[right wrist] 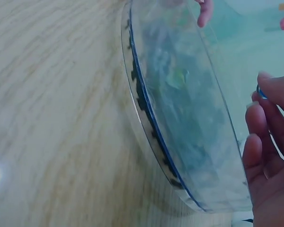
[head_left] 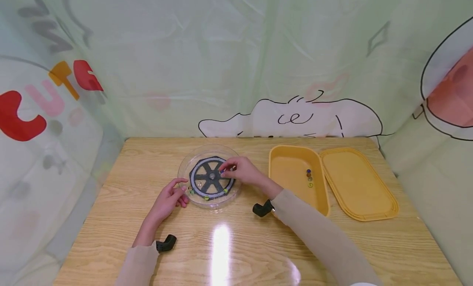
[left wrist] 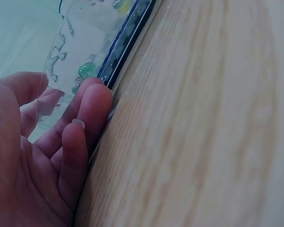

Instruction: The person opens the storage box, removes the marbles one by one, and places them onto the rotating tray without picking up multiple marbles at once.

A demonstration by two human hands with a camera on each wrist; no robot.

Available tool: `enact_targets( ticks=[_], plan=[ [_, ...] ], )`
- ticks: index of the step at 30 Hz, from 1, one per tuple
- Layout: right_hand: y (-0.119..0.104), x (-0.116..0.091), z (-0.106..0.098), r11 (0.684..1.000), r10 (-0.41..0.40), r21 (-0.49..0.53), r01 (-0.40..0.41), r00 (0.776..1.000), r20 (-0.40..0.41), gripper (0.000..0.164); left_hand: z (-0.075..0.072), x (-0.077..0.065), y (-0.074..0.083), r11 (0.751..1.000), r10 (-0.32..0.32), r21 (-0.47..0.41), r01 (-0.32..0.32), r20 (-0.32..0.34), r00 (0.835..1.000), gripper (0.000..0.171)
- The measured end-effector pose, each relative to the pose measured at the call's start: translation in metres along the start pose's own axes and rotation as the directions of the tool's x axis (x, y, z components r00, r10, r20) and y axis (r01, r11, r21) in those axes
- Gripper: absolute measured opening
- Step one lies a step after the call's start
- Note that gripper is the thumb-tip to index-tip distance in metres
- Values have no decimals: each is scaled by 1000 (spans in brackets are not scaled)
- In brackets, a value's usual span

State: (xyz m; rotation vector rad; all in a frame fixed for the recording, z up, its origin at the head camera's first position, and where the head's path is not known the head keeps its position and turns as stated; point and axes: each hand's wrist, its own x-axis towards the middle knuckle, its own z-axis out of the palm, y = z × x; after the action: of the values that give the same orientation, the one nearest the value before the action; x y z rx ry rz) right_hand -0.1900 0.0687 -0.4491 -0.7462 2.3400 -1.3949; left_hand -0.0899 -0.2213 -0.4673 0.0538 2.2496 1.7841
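Observation:
A clear round dish point(head_left: 221, 206) stands on the wooden table, with a black spoked wheel-shaped piece point(head_left: 212, 176) on its floor. Several glass marbles point(head_left: 207, 197) lie inside, some green and yellow. At the dish's left side my left hand point(head_left: 167, 198) grips the wall; the left wrist view shows fingers on both sides of its edge. My right hand point(head_left: 244, 171) is over the right part of the dish, pinching a blue marble point(right wrist: 261, 92) between thumb and fingertips. In the right wrist view that marble is mostly hidden by the fingers.
Right of the dish is a yellow tub point(head_left: 284, 148), with several marbles point(head_left: 308, 171) on its floor. Its matching lid point(head_left: 358, 183) lies beside it, partly against the tub's right edge. Printed cloth point(head_left: 229, 64) hangs behind and along the sides of the table.

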Motion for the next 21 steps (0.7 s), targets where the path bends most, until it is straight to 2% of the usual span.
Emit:
enact_targets(
  ticks=[11,15,21],
  plan=[
    [-5,1,14,998,-46,-30,47,998,53,16,-3,12,-32,1000,-3,2,3,-22,1000,34],
    [-5,1,17,996,-61,-56,65,996,69,17,-3,13,-34,1000,3,-3,-3,-31,1000,34],
    [-4,1,18,988,-130,-73,138,986,102,19,-2,12,-30,1000,7,-3,-7,-30,1000,32]
  ],
)
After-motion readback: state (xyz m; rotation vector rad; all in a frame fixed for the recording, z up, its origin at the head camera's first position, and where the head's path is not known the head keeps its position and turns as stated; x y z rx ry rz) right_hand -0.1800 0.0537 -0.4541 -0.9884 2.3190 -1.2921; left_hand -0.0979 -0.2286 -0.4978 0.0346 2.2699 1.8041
